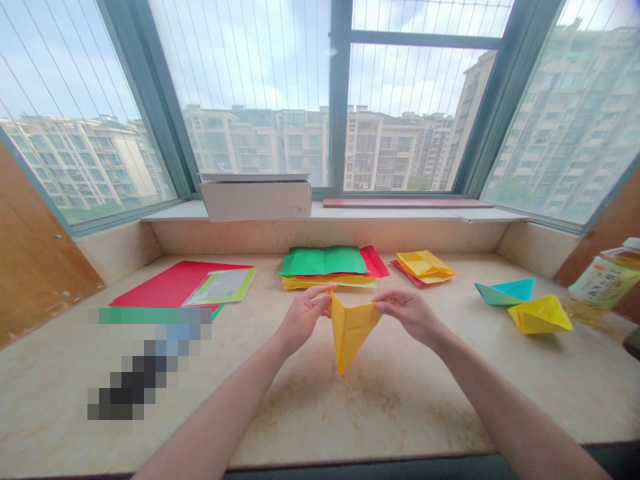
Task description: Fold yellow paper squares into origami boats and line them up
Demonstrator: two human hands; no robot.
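A yellow folded paper (pixel 354 330) hangs between my two hands above the counter, its pointed end downward and its folds partly spread. My left hand (pixel 306 313) pinches its upper left corner between thumb and fingers. At the upper right corner, my right hand (pixel 406 312) grips it the same way. Just behind my hands lies a stack of creased sheets, with a green sheet (pixel 325 261) on top, a red sheet (pixel 374 261) sticking out at the right and yellow sheets (pixel 330 283) below.
Folded yellow paper (pixel 425 265) lies on red. At right sit a blue paper boat (pixel 507 292), a yellow paper boat (pixel 541 315) and a bottle (pixel 607 277). Red sheets (pixel 160 283) and a packet (pixel 221 287) lie left, near a blurred-out object (pixel 150 367). A white box (pixel 256 199) stands on the sill.
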